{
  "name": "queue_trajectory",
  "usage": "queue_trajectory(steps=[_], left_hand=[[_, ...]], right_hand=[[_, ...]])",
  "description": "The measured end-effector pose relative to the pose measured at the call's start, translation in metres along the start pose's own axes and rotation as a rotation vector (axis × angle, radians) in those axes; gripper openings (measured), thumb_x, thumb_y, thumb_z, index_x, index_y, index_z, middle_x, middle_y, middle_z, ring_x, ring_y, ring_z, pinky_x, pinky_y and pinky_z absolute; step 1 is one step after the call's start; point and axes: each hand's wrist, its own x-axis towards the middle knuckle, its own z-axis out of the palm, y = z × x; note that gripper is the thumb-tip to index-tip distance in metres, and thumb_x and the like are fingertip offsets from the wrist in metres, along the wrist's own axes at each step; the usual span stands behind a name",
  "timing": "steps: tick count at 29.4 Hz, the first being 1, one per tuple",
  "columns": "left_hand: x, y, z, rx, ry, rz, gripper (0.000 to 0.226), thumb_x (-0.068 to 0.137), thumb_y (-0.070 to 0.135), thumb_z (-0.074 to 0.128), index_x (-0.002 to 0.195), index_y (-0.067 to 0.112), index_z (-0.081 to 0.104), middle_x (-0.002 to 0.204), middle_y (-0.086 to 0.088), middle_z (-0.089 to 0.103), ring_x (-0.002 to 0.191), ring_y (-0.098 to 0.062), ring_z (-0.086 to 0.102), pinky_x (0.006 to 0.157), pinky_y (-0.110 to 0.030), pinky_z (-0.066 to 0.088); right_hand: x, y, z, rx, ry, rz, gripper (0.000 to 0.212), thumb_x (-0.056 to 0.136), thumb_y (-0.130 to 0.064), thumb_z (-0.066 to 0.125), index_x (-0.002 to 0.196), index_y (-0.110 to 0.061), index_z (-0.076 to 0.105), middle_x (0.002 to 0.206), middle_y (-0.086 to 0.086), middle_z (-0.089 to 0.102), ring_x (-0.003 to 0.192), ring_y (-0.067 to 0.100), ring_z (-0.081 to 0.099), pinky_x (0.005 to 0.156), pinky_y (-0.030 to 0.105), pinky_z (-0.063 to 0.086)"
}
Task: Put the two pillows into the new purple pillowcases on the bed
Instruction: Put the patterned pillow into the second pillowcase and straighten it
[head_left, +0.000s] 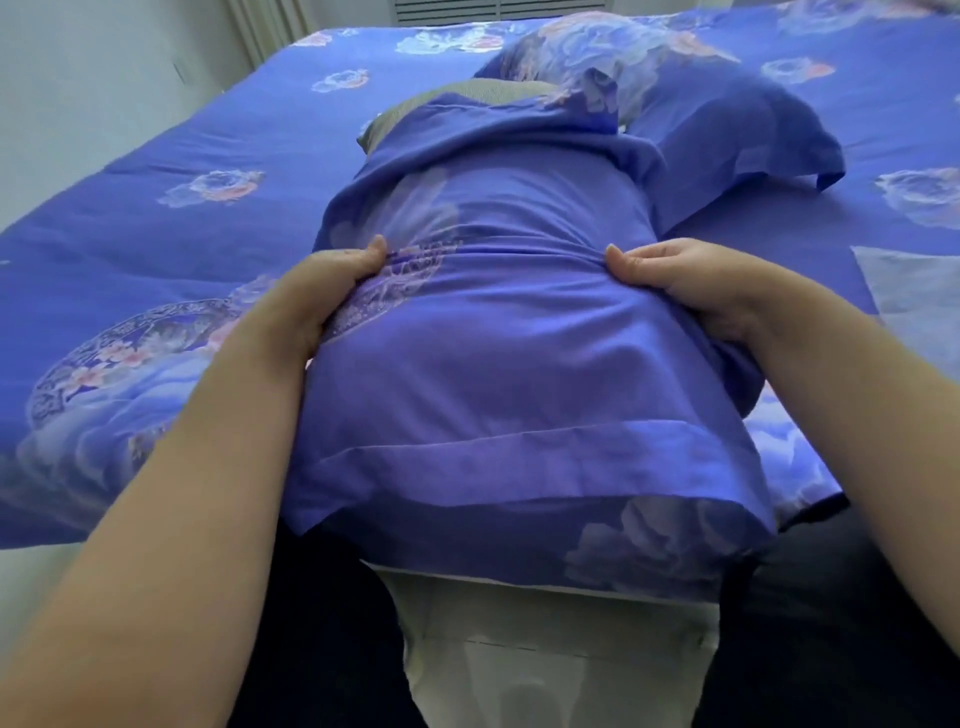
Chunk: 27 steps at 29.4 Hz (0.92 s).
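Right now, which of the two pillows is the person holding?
The near pillow, gripped on both sides by the left hand and right hand. The far pillow lies untouched behind it.

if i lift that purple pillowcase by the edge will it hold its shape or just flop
Most likely flop: the purple pillowcase bunches into folds where the left hand and right hand pinch it. Its loose hem droops over the pillow, so it looks thin and light. The smooth cloth may slide somewhat along the pillow.
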Motion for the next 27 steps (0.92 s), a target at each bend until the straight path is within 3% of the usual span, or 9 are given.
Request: queue_trajectory(steps=[2,5,9,13,17,20,23,25,27], left_hand=[[0.0,-0.006,-0.007,0.086,-0.038,-0.104,0.03,0.086,0.042,0.063,0.081,0.014,0.071,0.08,-0.001,0.075,0.068,-0.013,0.069,0.06,-0.019,0.054],[-0.008,-0.012,-0.019,0.204,-0.117,-0.062,0.038,0.074,0.049,0.068,0.077,0.011,0.068,0.068,-0.002,0.069,0.058,-0.015,0.06,0.055,-0.021,0.048],[-0.022,-0.018,-0.042,0.322,-0.183,0.066,0.009,0.079,0.016,0.074,0.082,0.009,0.069,0.069,-0.001,0.067,0.059,-0.008,0.056,0.053,-0.017,0.047],[-0.028,-0.032,-0.056,0.556,-0.118,-0.038,0.019,0.081,0.018,0.066,0.088,0.002,0.072,0.073,-0.011,0.065,0.061,-0.015,0.056,0.052,-0.022,0.05],[-0.03,-0.037,-0.054,0.653,-0.059,-0.118,0.015,0.087,0.007,0.057,0.085,0.0,0.07,0.065,-0.011,0.061,0.042,-0.008,0.056,0.042,-0.018,0.047],[-0.033,-0.04,-0.054,0.641,-0.082,-0.138,0.019,0.084,-0.004,0.052,0.083,0.001,0.071,0.064,-0.008,0.061,0.043,-0.007,0.053,0.042,-0.017,0.046],[-0.035,-0.046,-0.053,0.526,-0.097,-0.131,0.018,0.084,-0.008,0.052,0.088,-0.005,0.07,0.068,-0.009,0.06,0.045,-0.006,0.051,0.045,-0.018,0.05],[-0.036,-0.049,-0.053,0.458,-0.126,-0.135,0.019,0.086,-0.006,0.051,0.093,-0.005,0.069,0.075,-0.012,0.062,0.053,-0.009,0.054,0.051,-0.019,0.053],[-0.037,-0.051,-0.055,0.448,-0.143,-0.134,0.024,0.086,-0.007,0.049,0.092,0.002,0.071,0.077,-0.009,0.065,0.064,-0.014,0.056,0.055,-0.021,0.053]], right_hand=[[-0.002,0.001,-0.006,0.03,-0.119,0.09,0.039,0.08,-0.047,0.059,0.083,-0.01,0.07,0.081,0.007,0.072,0.071,0.015,0.068,0.063,0.023,0.056],[-0.008,0.001,-0.018,-0.073,-0.219,0.108,0.02,0.078,-0.034,0.065,0.068,-0.016,0.066,0.07,0.001,0.064,0.061,0.012,0.058,0.057,0.023,0.048],[-0.017,0.002,-0.028,-0.381,-0.021,0.006,0.013,0.082,-0.019,0.072,0.088,-0.012,0.062,0.071,0.0,0.059,0.066,0.011,0.053,0.06,0.023,0.046],[-0.027,0.005,-0.034,-0.531,-0.016,0.03,0.018,0.081,-0.025,0.072,0.083,-0.007,0.067,0.072,0.005,0.062,0.069,0.016,0.056,0.068,0.03,0.051],[-0.033,0.004,-0.037,-0.476,-0.016,0.05,0.042,0.073,-0.044,0.072,0.074,-0.003,0.064,0.064,0.004,0.055,0.063,0.015,0.049,0.059,0.026,0.043],[-0.034,0.008,-0.037,-0.302,-0.107,0.074,0.063,0.05,-0.068,0.077,0.072,-0.01,0.066,0.071,0.009,0.055,0.067,0.018,0.044,0.058,0.025,0.037],[-0.035,0.013,-0.041,-0.319,-0.232,0.111,0.071,0.038,-0.061,0.087,0.084,-0.008,0.073,0.087,0.014,0.057,0.084,0.022,0.041,0.071,0.03,0.036],[-0.036,0.014,-0.044,-0.347,-0.222,0.139,0.064,0.044,-0.052,0.089,0.086,-0.007,0.074,0.086,0.014,0.059,0.082,0.022,0.044,0.072,0.03,0.038],[-0.037,0.015,-0.042,-0.353,-0.184,0.133,0.033,0.067,-0.036,0.081,0.08,-0.007,0.074,0.081,0.014,0.057,0.075,0.02,0.045,0.065,0.025,0.042]])
